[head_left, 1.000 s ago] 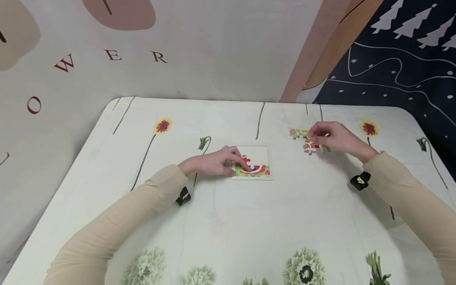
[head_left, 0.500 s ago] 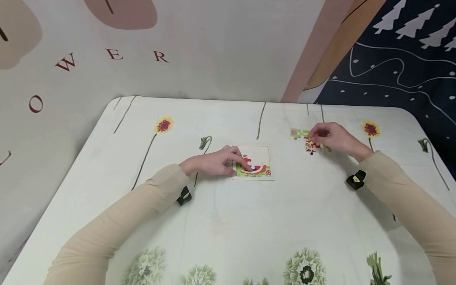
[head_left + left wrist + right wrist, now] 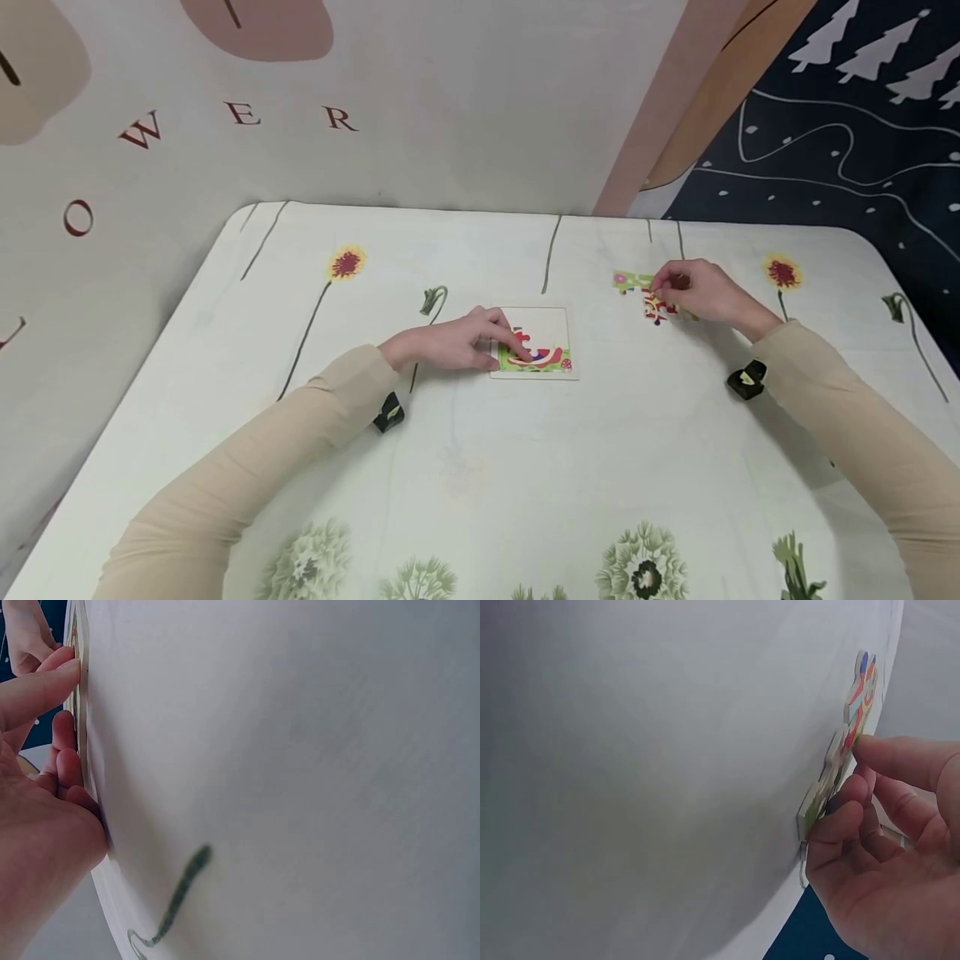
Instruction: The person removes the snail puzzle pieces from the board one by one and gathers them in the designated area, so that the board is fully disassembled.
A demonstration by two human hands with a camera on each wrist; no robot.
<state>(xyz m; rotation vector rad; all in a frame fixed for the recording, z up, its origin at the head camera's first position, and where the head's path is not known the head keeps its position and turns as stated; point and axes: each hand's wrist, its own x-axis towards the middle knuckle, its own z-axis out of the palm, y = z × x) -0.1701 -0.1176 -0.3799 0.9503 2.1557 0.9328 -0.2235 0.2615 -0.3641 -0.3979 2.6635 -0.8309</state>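
Observation:
A square puzzle board (image 3: pixel 547 323) lies mid-table, with red, green and white picture pieces along its bottom and left. My left hand (image 3: pixel 461 340) rests at its left side, index finger extended onto the pieces; in the left wrist view the left hand (image 3: pixel 45 750) is at the board's edge. Farther right, my right hand (image 3: pixel 705 290) pinches at a cluster of loose puzzle pieces (image 3: pixel 658 308), covering some of them. Seen in the right wrist view, the right hand (image 3: pixel 900 825) has its thumb on a red puzzle piece (image 3: pixel 850 741), other fingers curled beside it.
The pale tablecloth (image 3: pixel 465 450) is printed with flowers and stems. Behind the table's far edge hangs a light lettered cloth (image 3: pixel 450 125), with a dark tree-patterned cloth (image 3: pixel 817 142) at the right. A small black device (image 3: pixel 747 380) is at the right wrist, another (image 3: pixel 388 412) at the left.
My right forearm and wrist have shifted slightly left, and the hand covers more of the loose pieces' right side. My left hand stays on the board.

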